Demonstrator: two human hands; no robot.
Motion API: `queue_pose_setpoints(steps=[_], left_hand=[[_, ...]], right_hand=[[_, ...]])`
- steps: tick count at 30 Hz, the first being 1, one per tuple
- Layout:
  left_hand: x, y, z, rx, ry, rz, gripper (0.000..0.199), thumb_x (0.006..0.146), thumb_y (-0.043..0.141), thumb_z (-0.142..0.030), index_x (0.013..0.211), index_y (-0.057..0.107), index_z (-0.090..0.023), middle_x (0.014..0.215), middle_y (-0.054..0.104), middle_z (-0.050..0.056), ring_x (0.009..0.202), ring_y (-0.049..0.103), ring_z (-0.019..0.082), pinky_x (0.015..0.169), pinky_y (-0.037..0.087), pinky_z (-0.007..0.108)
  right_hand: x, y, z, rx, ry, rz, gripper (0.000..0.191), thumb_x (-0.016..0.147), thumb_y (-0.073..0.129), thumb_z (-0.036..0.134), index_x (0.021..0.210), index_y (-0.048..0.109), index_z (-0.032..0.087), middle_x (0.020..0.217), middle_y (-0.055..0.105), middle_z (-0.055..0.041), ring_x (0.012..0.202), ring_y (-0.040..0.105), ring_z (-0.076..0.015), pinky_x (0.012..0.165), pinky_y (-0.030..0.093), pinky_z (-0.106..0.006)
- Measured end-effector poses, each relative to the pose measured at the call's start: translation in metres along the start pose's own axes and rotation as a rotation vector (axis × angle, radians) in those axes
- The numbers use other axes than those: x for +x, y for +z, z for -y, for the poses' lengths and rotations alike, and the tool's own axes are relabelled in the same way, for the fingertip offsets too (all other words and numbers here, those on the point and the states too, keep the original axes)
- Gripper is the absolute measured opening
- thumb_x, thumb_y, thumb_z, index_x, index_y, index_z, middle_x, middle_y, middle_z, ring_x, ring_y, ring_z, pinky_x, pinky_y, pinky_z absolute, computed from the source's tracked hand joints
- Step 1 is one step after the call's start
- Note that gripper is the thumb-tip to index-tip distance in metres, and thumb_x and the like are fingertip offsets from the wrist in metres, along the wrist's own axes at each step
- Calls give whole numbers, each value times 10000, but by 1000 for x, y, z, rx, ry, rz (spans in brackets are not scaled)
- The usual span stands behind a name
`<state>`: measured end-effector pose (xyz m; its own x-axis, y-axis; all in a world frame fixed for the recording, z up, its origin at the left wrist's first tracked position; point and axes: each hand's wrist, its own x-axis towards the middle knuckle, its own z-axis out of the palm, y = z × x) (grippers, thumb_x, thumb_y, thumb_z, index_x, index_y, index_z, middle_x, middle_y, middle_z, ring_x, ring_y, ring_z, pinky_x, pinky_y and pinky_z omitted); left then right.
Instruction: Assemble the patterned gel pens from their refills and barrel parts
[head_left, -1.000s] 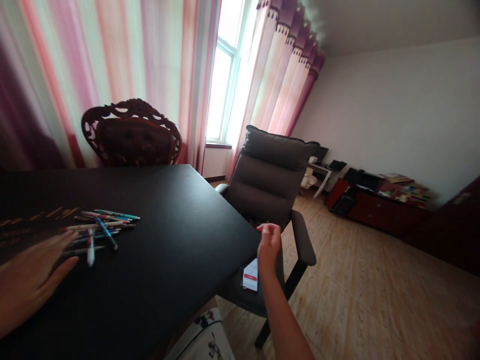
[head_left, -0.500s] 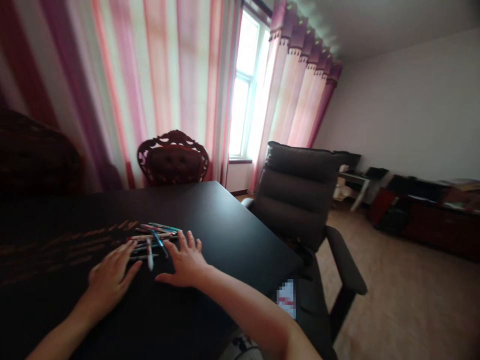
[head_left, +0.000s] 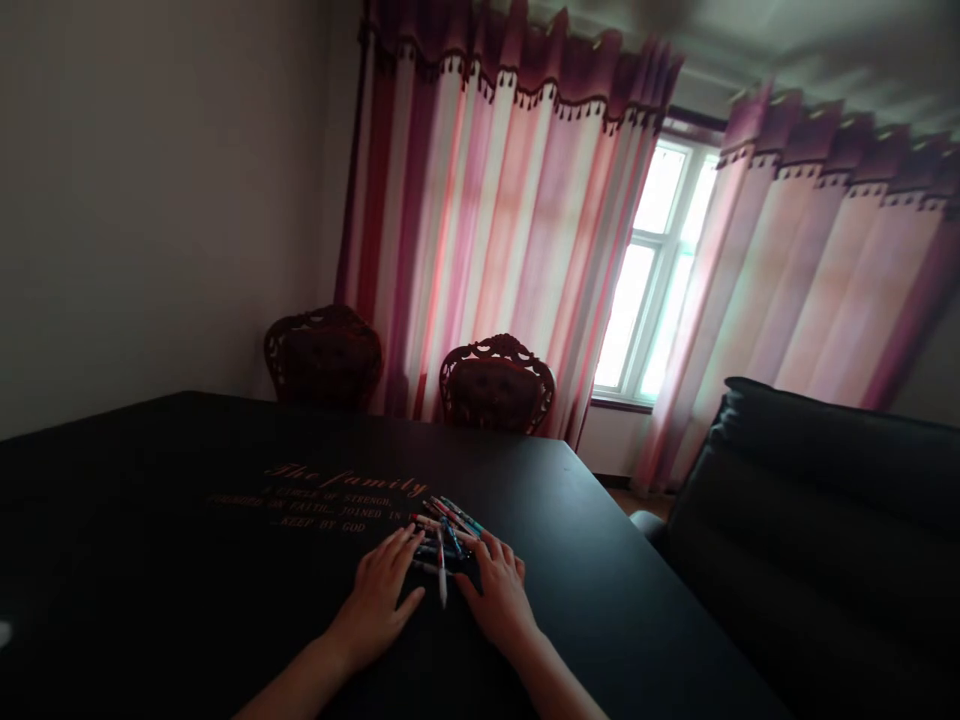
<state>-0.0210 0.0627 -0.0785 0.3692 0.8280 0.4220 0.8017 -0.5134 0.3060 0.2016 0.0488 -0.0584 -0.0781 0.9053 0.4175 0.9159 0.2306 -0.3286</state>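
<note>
A loose pile of several pens [head_left: 448, 522] lies on the black table [head_left: 225, 620], crossing one another at different angles. Among them a blue pen [head_left: 452, 538] rests on top, and a white pen [head_left: 442, 575] points toward me. My left hand [head_left: 381, 590] lies at the left side of the pile, thumb apart and fingertips at the pens' ends. On the right side, my right hand [head_left: 499, 590] has its fingers spread and touches the pile's edge. Neither hand grips a pen; some pen ends are hidden under the fingers.
Gold lettering [head_left: 345, 480] runs across the tabletop left of the pens. Two carved chairs [head_left: 324, 355] stand along the far edge. A black office chair [head_left: 825, 520] is close at the right. Striped curtains [head_left: 495, 240] hang beside a window [head_left: 645, 280].
My view has swung left, so the hands and pens appear farther right. My right hand has drawn closer in against the pile. The pens keep about the same arrangement.
</note>
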Motion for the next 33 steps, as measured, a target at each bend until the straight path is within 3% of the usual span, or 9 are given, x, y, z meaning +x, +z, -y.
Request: queue_pose_setpoints(steps=[5, 8, 12, 15, 19, 21, 25, 33], left_hand=[[-2, -5, -7, 33, -13, 17, 640, 898, 535, -287, 1489, 290, -310, 1571, 324, 58, 1433, 288, 297, 1127, 303, 538], [-2, -4, -8, 69, -12, 14, 637, 911, 518, -299, 1497, 270, -323, 1583, 295, 51, 1442, 271, 293, 1134, 283, 545], [-2, -1, -7, 123, -4, 49, 648, 921, 483, -303, 1511, 219, -340, 1600, 248, 42, 1455, 239, 290, 1141, 245, 567], [2, -2, -8, 160, 2, 99, 660, 913, 461, -263, 1513, 204, -358, 1606, 227, 34, 1463, 214, 294, 1142, 213, 587], [18, -8, -14, 162, 16, 178, 729, 868, 499, -216, 1507, 193, -388, 1606, 218, 34, 1470, 185, 301, 1138, 150, 625], [30, -10, -16, 123, 18, 186, 669, 893, 500, -269, 1494, 236, -398, 1599, 241, 44, 1465, 201, 307, 1132, 145, 634], [54, -8, -12, 76, 25, 169, 517, 947, 456, -380, 1456, 363, -366, 1564, 323, 97, 1441, 271, 324, 1113, 189, 636], [85, -3, 4, -5, 164, 168, 500, 885, 605, -372, 1373, 490, -372, 1479, 478, 68, 1366, 426, 303, 1088, 336, 538]], right_hand=[[1, 8, -9, 17, 30, -95, 161, 873, 463, 178, 943, 602, 223, 1044, 644, -76, 972, 587, -253, 821, 421, -347], [2, 9, -14, -4, 54, -209, 178, 918, 412, 195, 973, 580, 215, 996, 646, -84, 955, 588, -261, 815, 420, -358], [9, 3, -28, -89, 187, -326, 221, 946, 366, 205, 1005, 578, 186, 1049, 644, -129, 1002, 586, -287, 790, 431, -371], [13, 0, -42, -141, 252, -261, 254, 947, 363, 212, 985, 612, 174, 1081, 656, -149, 1057, 575, -318, 780, 443, -395], [11, 4, -51, -139, 141, -129, 309, 925, 382, 186, 1064, 656, 205, 1237, 641, -121, 1207, 511, -330, 893, 423, -447], [9, 6, -51, -136, 91, -103, 360, 910, 376, 157, 1132, 652, 218, 1282, 627, -108, 1232, 505, -319, 932, 410, -457], [6, 2, -49, -105, 49, -72, 426, 892, 367, 126, 1198, 639, 245, 1301, 621, -102, 1234, 524, -303, 928, 425, -459], [9, -1, -51, -54, 8, -33, 522, 866, 343, 77, 1291, 579, 264, 1321, 611, -89, 1261, 515, -287, 953, 412, -464]])
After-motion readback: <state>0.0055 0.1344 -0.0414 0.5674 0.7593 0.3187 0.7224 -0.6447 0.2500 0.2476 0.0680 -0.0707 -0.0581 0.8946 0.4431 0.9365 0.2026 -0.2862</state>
